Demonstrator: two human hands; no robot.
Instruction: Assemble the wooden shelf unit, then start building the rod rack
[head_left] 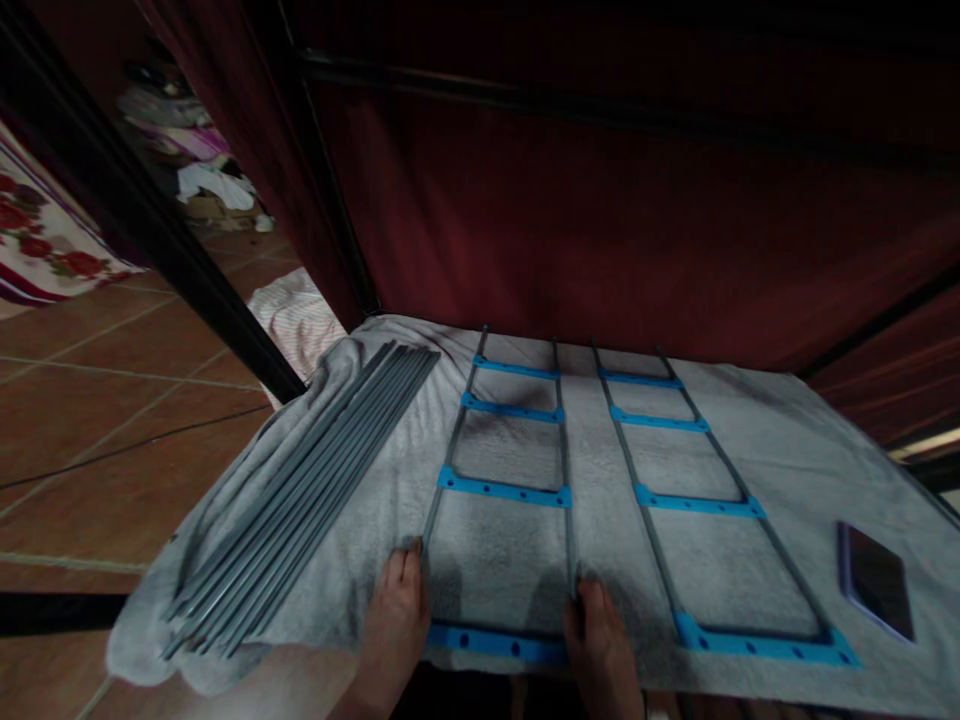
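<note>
Lying in front of me is a ladder-like frame (504, 491) of grey rods joined by blue plastic crosspieces. My left hand (397, 605) is closed round its left rod, close to the nearest blue crosspiece (495, 642). On the right rod of the same frame, my right hand (596, 630) has its fingers wrapped round the tube. The hands partly hide both ends of that nearest crosspiece. A second, similar frame (701, 502) rests to the right, untouched.
A bundle of loose grey rods (300, 500) lies at the left on the grey cloth (517, 560). A phone (876, 580) sits at the far right. Dark red curtains (585, 220) with black posts (150, 200) close off the back. Tiled floor (112, 430) shows at left.
</note>
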